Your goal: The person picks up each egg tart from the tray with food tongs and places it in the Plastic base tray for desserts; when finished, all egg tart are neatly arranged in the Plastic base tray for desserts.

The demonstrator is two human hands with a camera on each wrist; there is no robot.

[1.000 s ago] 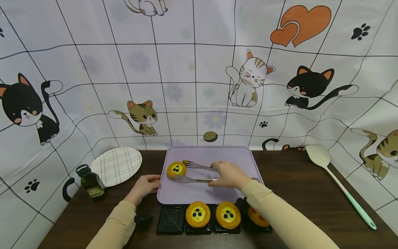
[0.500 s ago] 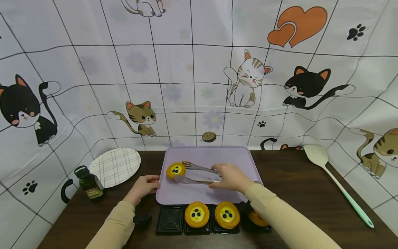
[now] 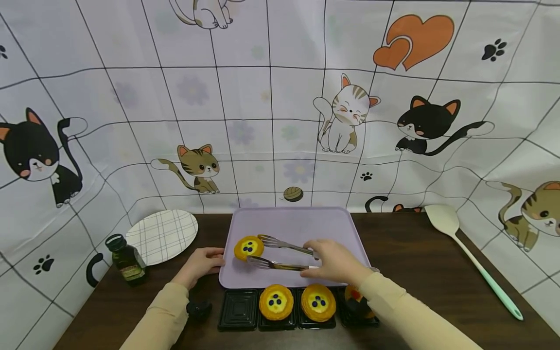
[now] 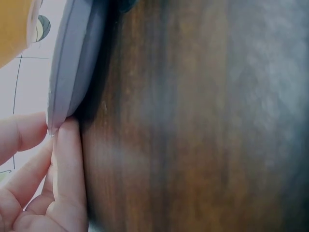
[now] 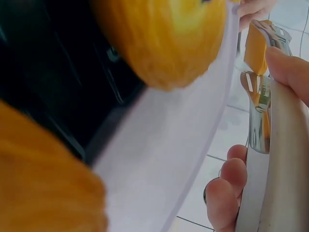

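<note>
My left hand [image 3: 200,266] pinches the left rim of the lilac tray [image 3: 302,221] between thumb and fingers, as the left wrist view shows on the tray edge [image 4: 72,63]. On the tray's left part lies a yellow egg tart [image 3: 249,248] with dark blue dots. My right hand [image 3: 334,262] grips metal tongs [image 3: 284,244], whose slotted tips spread apart. One tip is at the tart's upper right, the other overlaps its lower edge. In the right wrist view, thumb and fingers are on either side of the tongs' handle [image 5: 285,164].
In front of the tray stands a row of black plastic compartments [image 3: 238,311]. Two dotted tarts [image 3: 276,302] and a partly hidden red-topped one [image 3: 353,293] sit in them. A checked plate [image 3: 164,236] and green bottle [image 3: 126,257] are left, a spatula [image 3: 481,270] right.
My right hand and the tongs have moved nearer to me and slightly right. The tart on the tray has shifted a little nearer too. My left hand has stayed at the rim.
</note>
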